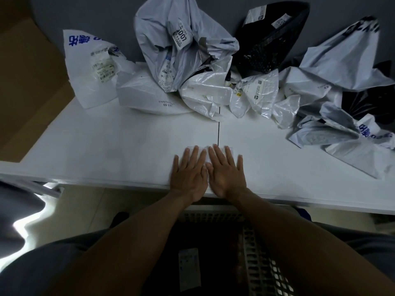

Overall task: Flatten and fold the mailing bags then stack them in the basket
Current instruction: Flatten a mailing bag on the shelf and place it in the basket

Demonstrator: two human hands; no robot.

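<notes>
A small folded white mailing bag [205,151] lies flat on the white table [119,142] near its front edge. Both my hands press on it with straight fingers, side by side: my left hand [189,174] on its left part, my right hand [226,173] on its right part. Most of the bag is hidden under my palms. Below the table edge, between my forearms, stands a white perforated basket [258,257] with a dark folded bag and a label [189,268] inside it.
Crumpled mailing bags are heaped along the back: a white one with blue print [89,67], a tall grey one [177,43], a black one [271,43], clear ones [252,92], and grey ones at the right [342,67]. A cardboard box [27,82] stands at the left.
</notes>
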